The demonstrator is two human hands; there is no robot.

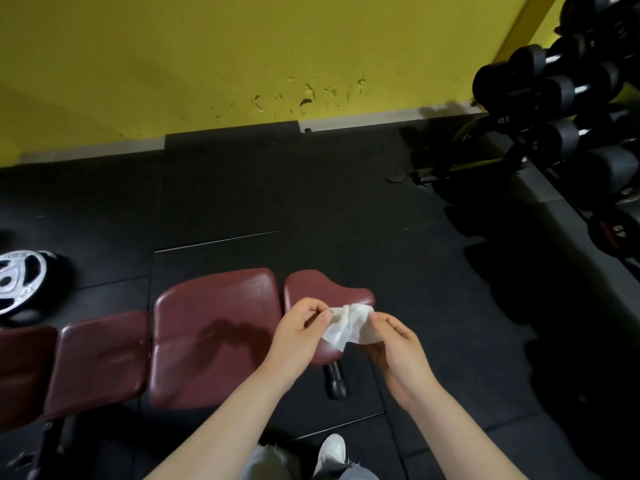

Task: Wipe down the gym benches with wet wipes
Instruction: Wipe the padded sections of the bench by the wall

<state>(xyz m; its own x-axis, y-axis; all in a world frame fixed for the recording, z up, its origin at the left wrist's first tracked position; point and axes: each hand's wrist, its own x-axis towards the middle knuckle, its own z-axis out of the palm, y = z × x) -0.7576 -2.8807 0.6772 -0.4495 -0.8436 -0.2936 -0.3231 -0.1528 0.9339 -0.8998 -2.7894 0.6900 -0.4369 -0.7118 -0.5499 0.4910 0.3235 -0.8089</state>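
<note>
A dark red padded gym bench (pixel 214 334) stretches from the lower left to the centre, made of several cushions with a small seat pad (pixel 322 289) at its right end. Above that seat pad I hold a crumpled white wet wipe (pixel 346 323) between both hands. My left hand (pixel 298 337) pinches the wipe's left edge with thumb and fingers. My right hand (pixel 394 344) pinches its right side. The wipe hangs a little above the pad and is partly spread between the hands.
A silver weight plate (pixel 17 282) lies on the black rubber floor at the left. A rack of black dumbbells (pixel 561 109) stands at the right against the yellow wall. My white shoe (pixel 332 452) shows at the bottom, beside the bench's black leg (pixel 336 379).
</note>
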